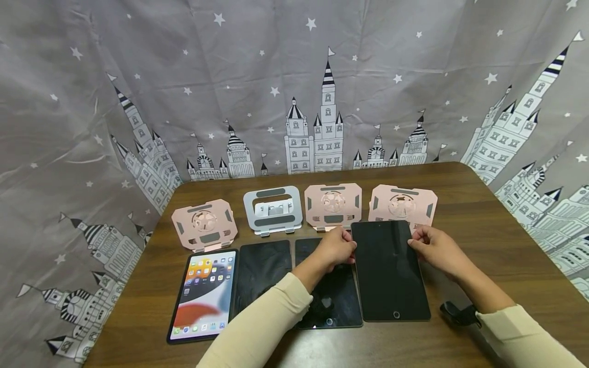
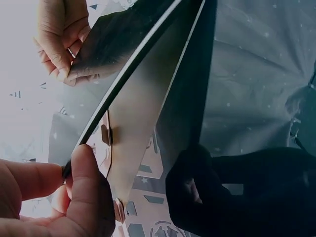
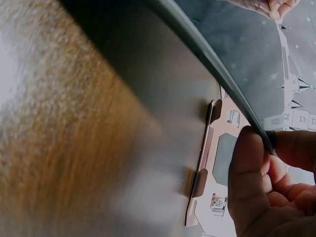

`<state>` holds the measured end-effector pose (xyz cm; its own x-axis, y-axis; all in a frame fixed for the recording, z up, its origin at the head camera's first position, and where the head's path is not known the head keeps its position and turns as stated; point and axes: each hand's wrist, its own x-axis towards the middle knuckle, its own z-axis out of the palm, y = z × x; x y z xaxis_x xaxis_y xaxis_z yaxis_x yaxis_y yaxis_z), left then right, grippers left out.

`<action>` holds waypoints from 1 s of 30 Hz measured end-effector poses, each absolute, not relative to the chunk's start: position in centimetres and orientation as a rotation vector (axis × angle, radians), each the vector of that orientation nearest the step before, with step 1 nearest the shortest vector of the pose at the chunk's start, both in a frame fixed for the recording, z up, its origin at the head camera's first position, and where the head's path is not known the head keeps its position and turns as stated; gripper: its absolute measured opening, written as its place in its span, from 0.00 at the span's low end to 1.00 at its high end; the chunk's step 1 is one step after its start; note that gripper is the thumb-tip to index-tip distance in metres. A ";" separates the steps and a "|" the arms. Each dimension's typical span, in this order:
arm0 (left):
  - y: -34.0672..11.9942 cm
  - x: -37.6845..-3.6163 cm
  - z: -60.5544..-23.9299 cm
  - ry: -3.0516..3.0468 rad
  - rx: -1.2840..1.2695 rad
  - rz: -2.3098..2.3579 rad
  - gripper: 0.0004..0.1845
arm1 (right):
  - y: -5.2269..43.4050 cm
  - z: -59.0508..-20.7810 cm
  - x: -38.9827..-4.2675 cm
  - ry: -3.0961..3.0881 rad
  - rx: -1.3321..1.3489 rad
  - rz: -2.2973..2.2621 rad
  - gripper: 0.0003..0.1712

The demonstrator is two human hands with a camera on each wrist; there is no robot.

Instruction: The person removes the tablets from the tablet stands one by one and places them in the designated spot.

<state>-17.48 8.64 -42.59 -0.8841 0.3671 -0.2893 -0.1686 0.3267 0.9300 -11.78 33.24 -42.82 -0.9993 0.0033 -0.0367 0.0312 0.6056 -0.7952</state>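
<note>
In the head view a black-screened tablet [image 1: 391,276] leans with its top edge raised. My left hand [image 1: 337,248] pinches its upper left corner between thumb and fingers. The upper right corner is pinched by my right hand [image 1: 434,248]. Both wrist views show the tablet's thin edge [image 2: 116,86] caught between thumb and fingertips. Right behind it stands a pink tablet stand [image 1: 407,202], its lower part hidden by the tablet. Another dark tablet [image 1: 338,299] lies flat under my left forearm, partly covered by it.
Farther left lie a second dark tablet [image 1: 264,266] and a tablet with a lit home screen [image 1: 207,296]. Behind them stand a pink stand [image 1: 210,236], a light blue stand [image 1: 273,222] and another pink stand [image 1: 333,220] on the wooden table [image 1: 488,225]. A grey castle-print curtain [image 1: 257,102] hangs behind.
</note>
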 end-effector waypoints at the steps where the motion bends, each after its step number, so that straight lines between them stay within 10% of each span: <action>1: 8.7 -17.4 -42.6 2.168 0.180 1.559 0.10 | 33.2 -42.8 -11.7 2.776 0.028 -1.377 0.06; 30: 8.4 -17.1 -43.0 2.456 0.185 1.044 0.20 | 33.1 -44.0 -11.6 2.666 0.028 -1.278 0.07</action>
